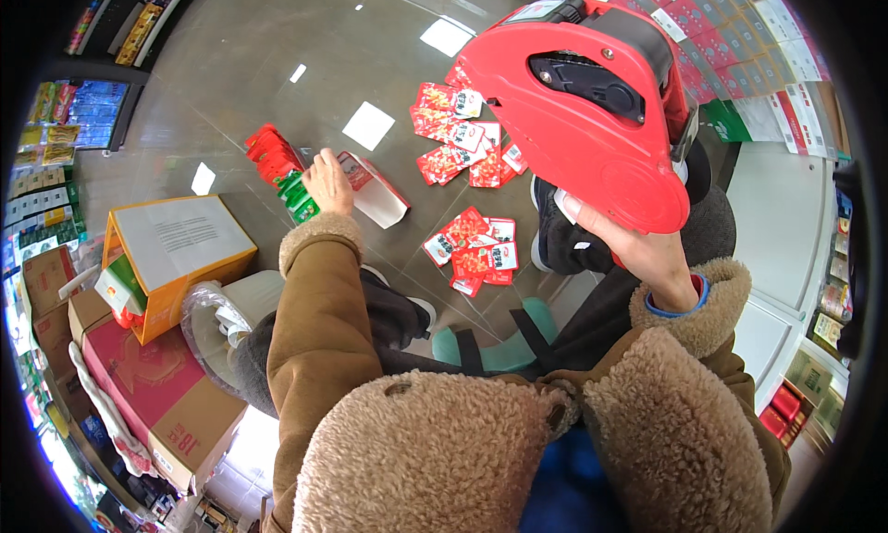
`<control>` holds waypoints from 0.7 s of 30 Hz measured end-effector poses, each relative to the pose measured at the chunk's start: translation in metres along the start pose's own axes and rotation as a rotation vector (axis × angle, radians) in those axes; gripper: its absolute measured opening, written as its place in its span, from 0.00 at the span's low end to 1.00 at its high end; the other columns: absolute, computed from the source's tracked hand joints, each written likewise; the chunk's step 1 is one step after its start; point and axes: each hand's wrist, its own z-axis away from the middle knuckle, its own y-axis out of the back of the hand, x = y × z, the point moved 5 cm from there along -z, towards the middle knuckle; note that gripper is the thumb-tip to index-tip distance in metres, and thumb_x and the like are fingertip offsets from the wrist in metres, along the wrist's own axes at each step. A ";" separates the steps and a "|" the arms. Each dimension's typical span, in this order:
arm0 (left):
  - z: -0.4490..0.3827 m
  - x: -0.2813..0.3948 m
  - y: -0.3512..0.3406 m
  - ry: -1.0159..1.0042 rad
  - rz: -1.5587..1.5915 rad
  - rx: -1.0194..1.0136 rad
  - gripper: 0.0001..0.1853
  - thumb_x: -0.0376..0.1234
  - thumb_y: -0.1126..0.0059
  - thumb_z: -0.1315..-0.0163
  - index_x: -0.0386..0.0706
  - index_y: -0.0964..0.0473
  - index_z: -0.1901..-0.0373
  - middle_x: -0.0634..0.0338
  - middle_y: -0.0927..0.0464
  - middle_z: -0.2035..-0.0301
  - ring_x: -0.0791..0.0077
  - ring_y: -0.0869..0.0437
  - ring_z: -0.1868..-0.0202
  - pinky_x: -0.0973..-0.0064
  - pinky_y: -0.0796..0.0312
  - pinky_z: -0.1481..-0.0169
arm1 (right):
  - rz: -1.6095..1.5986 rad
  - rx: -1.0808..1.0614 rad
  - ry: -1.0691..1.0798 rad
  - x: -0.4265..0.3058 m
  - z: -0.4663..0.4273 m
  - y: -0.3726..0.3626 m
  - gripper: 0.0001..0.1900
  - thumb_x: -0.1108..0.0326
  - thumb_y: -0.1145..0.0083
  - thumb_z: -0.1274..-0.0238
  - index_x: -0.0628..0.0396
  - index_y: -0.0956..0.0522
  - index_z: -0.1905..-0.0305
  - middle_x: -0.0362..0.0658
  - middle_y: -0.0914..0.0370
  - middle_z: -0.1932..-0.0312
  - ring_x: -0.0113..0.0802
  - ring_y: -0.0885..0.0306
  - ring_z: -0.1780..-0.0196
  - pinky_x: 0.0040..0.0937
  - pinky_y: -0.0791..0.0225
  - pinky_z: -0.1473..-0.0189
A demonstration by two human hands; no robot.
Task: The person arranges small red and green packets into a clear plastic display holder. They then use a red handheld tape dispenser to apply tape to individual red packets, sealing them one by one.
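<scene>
My right hand (628, 252) holds a large red plastic tape dispenser (590, 117) with black parts, raised above the floor at the right. My left hand (329, 183) reaches down between a row of red and green snack packets (274, 160) and an open red-and-white carton (378, 193). Its fingers are at the packets' edge; whether they touch is unclear, and no held item shows. Red-and-white snack pouches lie in two loose groups on the tiled floor, one farther off (451, 127), one nearer (479, 249). The dispenser hides part of the farther group's surroundings.
An orange-edged box (184, 235) stands at the left, above a large cardboard carton (159, 394) and beside a plastic-lined bin (215, 325). Stacked cartons (735, 47) and a white cabinet (763, 221) line the right. Shelves (97, 113) stand at the far left. My feet flank the pouches.
</scene>
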 end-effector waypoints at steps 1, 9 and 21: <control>-0.001 -0.001 -0.002 0.023 -0.020 -0.050 0.22 0.28 0.36 0.52 0.43 0.31 0.54 0.57 0.23 0.60 0.58 0.18 0.57 0.54 0.33 0.44 | -0.013 -0.001 0.000 0.001 -0.001 0.000 0.15 0.71 0.33 0.41 0.62 0.19 0.50 0.41 0.15 0.56 0.27 0.19 0.54 0.28 0.27 0.50; 0.013 0.022 0.032 -0.018 0.029 0.165 0.33 0.46 0.27 0.54 0.49 0.29 0.46 0.57 0.28 0.49 0.59 0.28 0.44 0.48 0.41 0.38 | 0.056 0.027 -0.007 0.018 0.000 0.012 0.18 0.59 0.31 0.40 0.58 0.18 0.49 0.39 0.14 0.59 0.21 0.19 0.57 0.25 0.26 0.53; 0.234 0.247 -0.057 -0.605 0.156 -0.429 0.34 0.37 0.29 0.53 0.44 0.30 0.41 0.54 0.29 0.46 0.59 0.28 0.42 0.47 0.41 0.32 | -0.062 0.054 -0.052 0.028 -0.001 0.019 0.19 0.60 0.30 0.41 0.59 0.19 0.49 0.39 0.14 0.60 0.21 0.20 0.58 0.25 0.26 0.55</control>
